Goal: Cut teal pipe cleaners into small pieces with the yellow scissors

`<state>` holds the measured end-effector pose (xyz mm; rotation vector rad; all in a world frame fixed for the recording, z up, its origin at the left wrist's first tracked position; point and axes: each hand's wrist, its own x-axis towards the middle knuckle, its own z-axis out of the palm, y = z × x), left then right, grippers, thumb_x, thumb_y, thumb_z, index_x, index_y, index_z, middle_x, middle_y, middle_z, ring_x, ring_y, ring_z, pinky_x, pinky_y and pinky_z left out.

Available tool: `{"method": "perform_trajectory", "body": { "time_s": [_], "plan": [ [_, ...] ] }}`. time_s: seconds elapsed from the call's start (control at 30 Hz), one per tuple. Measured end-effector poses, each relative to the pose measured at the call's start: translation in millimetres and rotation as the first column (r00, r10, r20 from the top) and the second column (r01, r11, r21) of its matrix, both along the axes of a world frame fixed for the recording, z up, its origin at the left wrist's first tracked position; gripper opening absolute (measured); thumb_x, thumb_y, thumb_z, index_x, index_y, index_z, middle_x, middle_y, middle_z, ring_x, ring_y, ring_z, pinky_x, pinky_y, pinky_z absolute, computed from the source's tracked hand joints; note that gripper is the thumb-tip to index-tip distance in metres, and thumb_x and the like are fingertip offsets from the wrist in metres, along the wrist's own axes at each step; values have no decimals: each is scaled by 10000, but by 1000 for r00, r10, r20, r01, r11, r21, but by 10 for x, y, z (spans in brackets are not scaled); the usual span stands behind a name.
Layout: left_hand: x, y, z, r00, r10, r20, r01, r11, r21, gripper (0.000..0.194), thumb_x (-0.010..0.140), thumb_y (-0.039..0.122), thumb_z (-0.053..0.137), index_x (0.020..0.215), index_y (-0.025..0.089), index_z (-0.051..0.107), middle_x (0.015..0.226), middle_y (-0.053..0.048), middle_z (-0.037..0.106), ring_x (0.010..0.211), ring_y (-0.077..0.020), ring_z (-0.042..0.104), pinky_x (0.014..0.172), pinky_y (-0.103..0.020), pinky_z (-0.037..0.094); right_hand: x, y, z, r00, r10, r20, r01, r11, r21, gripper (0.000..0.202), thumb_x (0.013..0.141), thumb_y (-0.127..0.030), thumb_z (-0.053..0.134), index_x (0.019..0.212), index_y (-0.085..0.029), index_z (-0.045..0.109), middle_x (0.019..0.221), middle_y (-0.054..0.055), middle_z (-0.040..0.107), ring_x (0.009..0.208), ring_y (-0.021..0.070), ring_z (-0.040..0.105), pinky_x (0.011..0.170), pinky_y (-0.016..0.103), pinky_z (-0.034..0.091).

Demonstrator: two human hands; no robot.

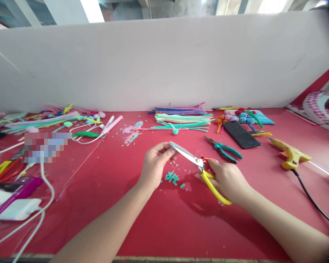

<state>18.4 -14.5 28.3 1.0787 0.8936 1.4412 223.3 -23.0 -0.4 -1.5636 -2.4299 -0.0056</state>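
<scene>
My right hand [229, 179] is wrapped round the handles of a pair of scissors [189, 157], one yellow and one red. The blades point left and reach the fingertips of my left hand [155, 162]. Those fingers are pinched together at the blade tips; whatever sits between them is too small to make out. Under the scissors, short cut teal pieces [171, 178], apparently pipe cleaner, lie in a small heap with bits scattered round. Just beyond my hands is a small fuzzy teal ball [175, 131], beside bundled pipe cleaners [183, 118].
Right of the scissors lie teal-handled pliers [223, 149], a black phone [241, 134] and a yellow glue gun [293, 153] with a cord. Pink and teal fluff [133, 133] is scattered left of centre. White cables [48, 182] and tools crowd the left side. A pale panel [164, 65] rises behind.
</scene>
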Motion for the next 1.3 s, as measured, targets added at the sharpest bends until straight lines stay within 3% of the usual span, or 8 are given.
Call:
{"method": "perform_trajectory", "body": {
  "time_s": [0.4, 0.63, 0.8, 0.93, 1.03, 1.13, 1.3],
  "plan": [
    [-1, 7, -14, 999, 16, -29, -16, 1000, -3, 110, 668, 207, 579, 751, 140, 606, 659, -16, 573, 575, -82, 483, 549, -208, 381, 11, 2, 1, 1000, -9, 6, 9, 1000, 1, 369, 745, -533, 328, 697, -188, 447, 461, -22, 432, 382, 89, 352, 414, 223, 134],
    [-23, 44, -32, 998, 27, -55, -30, 998, -52, 172, 652, 238, 593, 775, 118, 601, 686, -35, 574, 560, -81, 475, 541, -208, 390, -19, 18, 18, 996, -76, -39, 73, 995, -61, 354, 735, -518, 350, 653, -192, 459, 456, -17, 435, 381, 85, 330, 409, 219, 140],
    [45, -10, -56, 980, -165, -114, 150, 980, -130, 154, 676, 262, 574, 764, 135, 577, 637, -20, 570, 560, -91, 500, 552, -218, 394, -81, 17, 24, 935, -122, -333, 52, 976, -209, 303, 718, -459, 414, 601, -181, 443, 474, -35, 398, 432, 74, 316, 415, 201, 188],
    [159, -101, -92, 902, -366, -229, 325, 925, -196, 152, 711, 290, 533, 731, 145, 574, 636, -14, 563, 547, -84, 494, 554, -218, 384, -116, -26, 86, 770, -180, -612, -89, 920, -382, 249, 720, -405, 427, 721, -169, 505, 515, -46, 409, 446, 72, 353, 420, 194, 251],
    [206, -140, -117, 826, -475, -303, 423, 878, -224, 183, 727, 307, 506, 707, 140, 578, 608, -13, 536, 540, -87, 480, 519, -210, 360, -127, -62, 141, 665, -214, -715, -212, 865, -456, 206, 711, -358, 448, 767, -172, 514, 526, -54, 424, 433, 64, 370, 420, 189, 283],
    [210, -153, -137, 779, -517, -354, 469, 856, -219, 177, 733, 292, 493, 708, 139, 577, 607, -14, 518, 550, -97, 478, 531, -219, 370, -129, -72, 148, 669, -223, -709, -216, 855, -472, 168, 700, -334, 461, 701, -169, 495, 511, -62, 398, 429, 57, 350, 414, 183, 274],
    [213, -178, -119, 739, -420, -527, 411, 901, -141, 151, 731, 251, 482, 725, 158, 601, 622, -16, 526, 567, -113, 486, 558, -237, 394, -130, -61, 103, 758, -152, -635, -167, 895, -413, 160, 672, -319, 482, 642, -166, 447, 537, -61, 353, 490, 61, 311, 431, 185, 240]
  ]
}}
